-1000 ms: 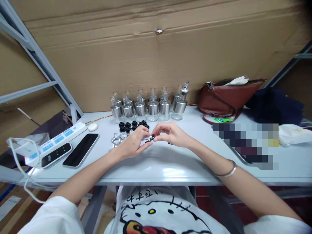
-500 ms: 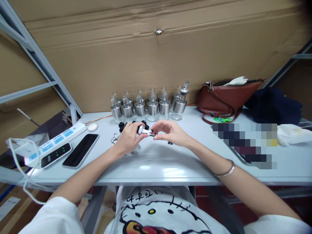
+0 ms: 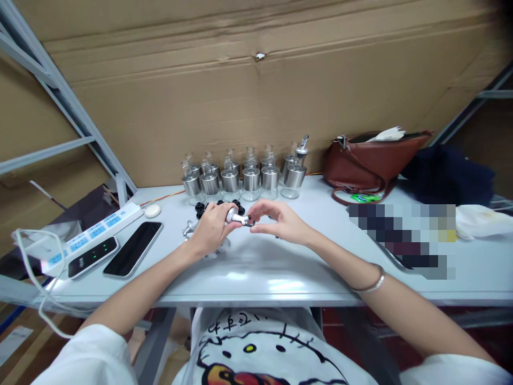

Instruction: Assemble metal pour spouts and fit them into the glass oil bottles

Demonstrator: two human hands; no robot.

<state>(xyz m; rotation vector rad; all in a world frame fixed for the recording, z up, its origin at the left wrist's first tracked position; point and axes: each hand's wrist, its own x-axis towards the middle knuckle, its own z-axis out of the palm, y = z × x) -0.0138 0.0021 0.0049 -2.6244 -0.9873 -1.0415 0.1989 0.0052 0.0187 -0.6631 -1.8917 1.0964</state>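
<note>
Both grips closed, left hand around silver spout, right hand pinching its tip

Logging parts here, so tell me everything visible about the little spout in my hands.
The spout is small, silvery and metal-looking, with a black part at its right end. It lies roughly level above the table, its rounded end in the left hand, the right hand pinching the black end.

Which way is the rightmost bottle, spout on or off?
On: the rightmost bottle carries a metal spout in its neck. The other bottles show bare glass necks.
</note>
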